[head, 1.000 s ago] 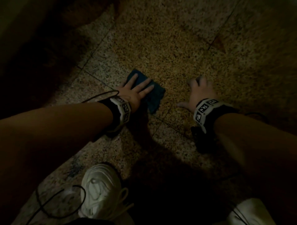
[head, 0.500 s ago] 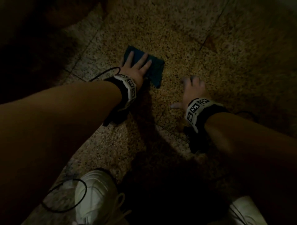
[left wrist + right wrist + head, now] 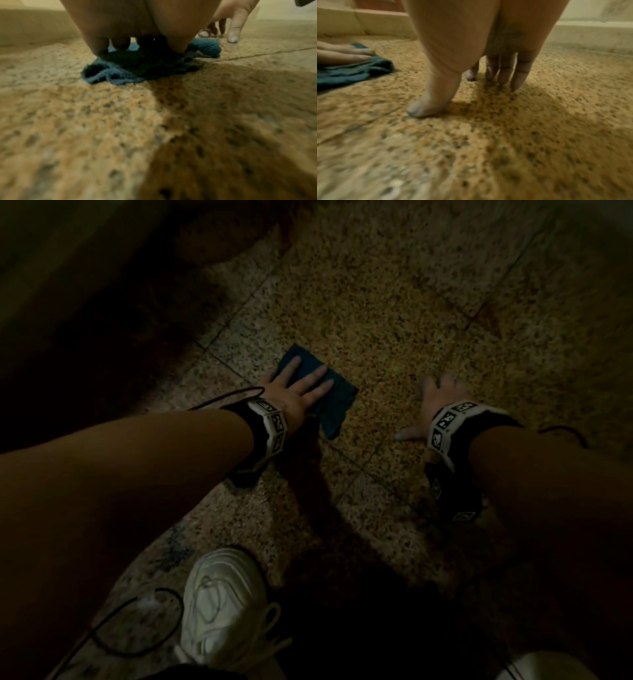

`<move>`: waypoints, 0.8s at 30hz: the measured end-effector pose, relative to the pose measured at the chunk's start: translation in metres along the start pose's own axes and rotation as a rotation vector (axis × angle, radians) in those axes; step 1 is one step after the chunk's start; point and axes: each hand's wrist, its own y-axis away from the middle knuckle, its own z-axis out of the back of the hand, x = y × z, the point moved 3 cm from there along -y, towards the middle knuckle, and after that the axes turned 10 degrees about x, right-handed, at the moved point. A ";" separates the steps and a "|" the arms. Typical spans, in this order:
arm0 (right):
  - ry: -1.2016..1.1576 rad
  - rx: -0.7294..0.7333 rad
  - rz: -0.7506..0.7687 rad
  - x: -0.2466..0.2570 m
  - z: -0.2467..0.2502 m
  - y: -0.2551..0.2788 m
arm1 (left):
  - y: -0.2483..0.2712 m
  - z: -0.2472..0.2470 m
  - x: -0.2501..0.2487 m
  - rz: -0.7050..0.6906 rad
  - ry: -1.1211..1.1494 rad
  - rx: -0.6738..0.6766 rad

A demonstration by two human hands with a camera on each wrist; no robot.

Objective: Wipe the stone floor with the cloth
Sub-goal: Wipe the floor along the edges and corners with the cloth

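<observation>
A dark blue cloth [image 3: 334, 402] lies crumpled on the speckled stone floor [image 3: 394, 313]. My left hand [image 3: 298, 386] presses flat on it with fingers straight and spread. In the left wrist view the cloth [image 3: 120, 75] bunches out from under the palm and fingers [image 3: 101, 46]. My right hand [image 3: 436, 397] rests on bare floor to the right of the cloth, propped on its thumb and fingertips, holding nothing. The right wrist view shows those fingertips [image 3: 515, 81] and thumb touching the stone, with the cloth [image 3: 351, 71] off to the left.
Two white shoes [image 3: 222, 607] [image 3: 541, 666] stand on the floor near me. A black cable [image 3: 137, 628] loops beside the left shoe. Grout lines [image 3: 359, 463] cross the floor. A dark wall base [image 3: 85, 285] runs along the left.
My left hand has slid the cloth back toward me after pushing it away half a second ago. The right hand stays planted on the floor.
</observation>
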 end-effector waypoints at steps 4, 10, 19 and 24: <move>-0.030 0.035 0.033 -0.003 0.001 -0.005 | -0.002 0.000 0.000 -0.005 0.008 -0.009; -0.023 0.049 0.027 -0.004 0.000 -0.009 | -0.008 0.012 0.003 -0.025 0.052 -0.031; -0.037 0.046 0.021 -0.003 0.000 -0.011 | -0.024 0.051 0.000 0.011 0.147 -0.058; -0.015 0.063 0.036 -0.003 0.001 -0.007 | -0.014 0.037 -0.004 0.024 0.150 -0.054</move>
